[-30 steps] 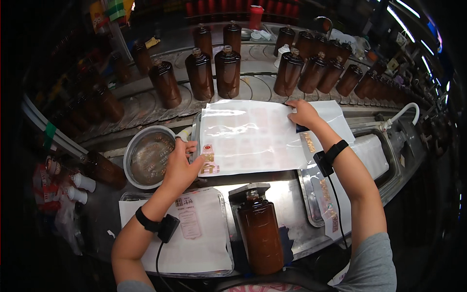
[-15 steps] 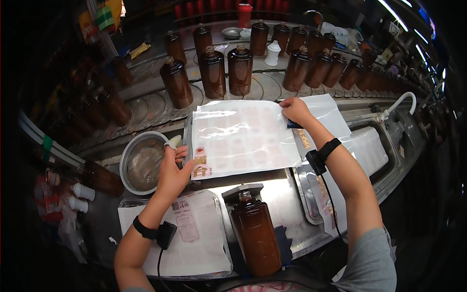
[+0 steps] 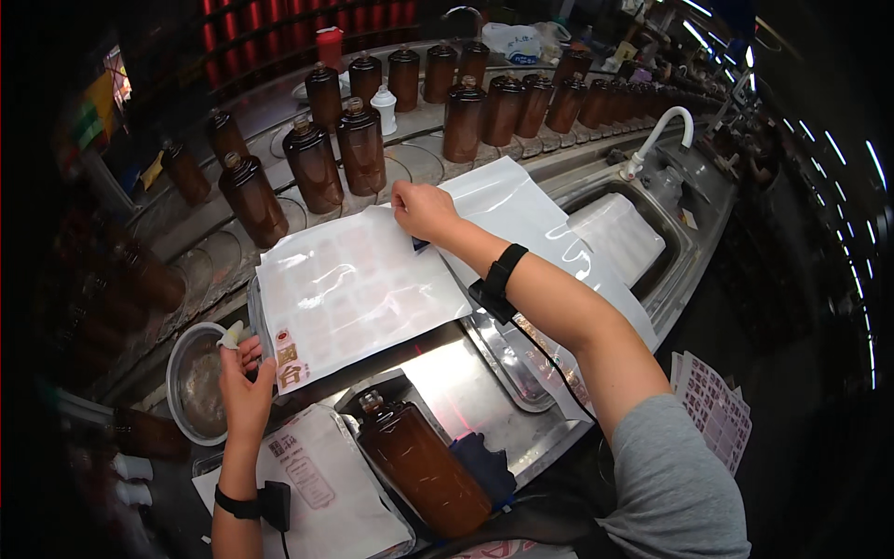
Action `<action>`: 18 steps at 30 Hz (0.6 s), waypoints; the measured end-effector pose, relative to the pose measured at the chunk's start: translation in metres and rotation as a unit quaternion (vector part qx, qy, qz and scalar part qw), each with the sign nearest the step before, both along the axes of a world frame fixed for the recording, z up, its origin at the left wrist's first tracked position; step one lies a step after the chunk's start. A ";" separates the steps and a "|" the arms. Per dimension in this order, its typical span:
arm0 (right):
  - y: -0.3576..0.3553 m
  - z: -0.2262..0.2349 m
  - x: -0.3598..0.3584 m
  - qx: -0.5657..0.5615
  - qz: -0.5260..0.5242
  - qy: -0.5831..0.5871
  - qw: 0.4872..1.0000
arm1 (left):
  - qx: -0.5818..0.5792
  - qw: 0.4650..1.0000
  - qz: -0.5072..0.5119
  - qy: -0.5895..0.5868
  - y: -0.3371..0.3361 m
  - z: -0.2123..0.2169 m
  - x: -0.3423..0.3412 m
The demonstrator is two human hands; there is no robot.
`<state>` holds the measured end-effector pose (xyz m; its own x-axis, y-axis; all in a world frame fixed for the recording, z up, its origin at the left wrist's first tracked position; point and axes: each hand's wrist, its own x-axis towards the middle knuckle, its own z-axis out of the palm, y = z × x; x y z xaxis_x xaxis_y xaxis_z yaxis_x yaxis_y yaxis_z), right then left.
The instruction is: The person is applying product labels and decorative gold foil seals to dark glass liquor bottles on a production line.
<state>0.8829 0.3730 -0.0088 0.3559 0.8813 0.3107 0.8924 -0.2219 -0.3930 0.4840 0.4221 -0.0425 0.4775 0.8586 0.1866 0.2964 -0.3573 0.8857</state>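
A large glossy white decal sheet (image 3: 358,289) with faint pink printing and a gold and red print in its near left corner lies across the metal worktop. My right hand (image 3: 424,211) is closed on its far right corner, with a small dark blue piece showing beneath the palm. Beside the sheet's left edge, my left hand (image 3: 244,380) is open with its fingers apart; a pale cover sits on one fingertip. A brown glass bottle (image 3: 424,466) lies tilted on a metal rest in front of me, a dark blue cloth (image 3: 484,466) beside it.
A metal bowl (image 3: 179,373) stands beyond my left hand. Printed sheets on a tray (image 3: 340,498) lie near left. More white sheets (image 3: 517,200) reach toward a sink (image 3: 675,233) with a white tap (image 3: 687,121). Brown bottles (image 3: 312,168) line the conveyor behind.
The view has swung right, so the worktop appears farther left and turned. My right hand stays at the sheet's far right corner, my left hand at its left side.
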 end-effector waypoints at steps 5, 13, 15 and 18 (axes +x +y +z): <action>-0.023 0.020 -0.025 -0.013 0.012 0.015 1.000 | 0.005 0.999 -0.028 -0.020 0.006 -0.003 0.003; -0.050 0.023 -0.116 0.134 0.077 0.096 0.983 | -0.036 0.998 -0.007 -0.042 0.003 -0.012 -0.056; -0.066 0.030 -0.127 0.207 0.118 0.066 0.969 | -0.032 0.998 -0.003 -0.063 -0.005 -0.008 -0.059; -0.091 0.057 -0.155 0.246 0.145 0.101 0.953 | -0.047 0.995 0.013 -0.087 -0.009 0.001 -0.070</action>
<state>0.7282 0.2825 0.0485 0.2154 0.7173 0.6626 0.7833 0.2784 -0.5559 0.4137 0.4126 -0.0415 0.4223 0.8880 0.1820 0.1441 -0.2641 0.9537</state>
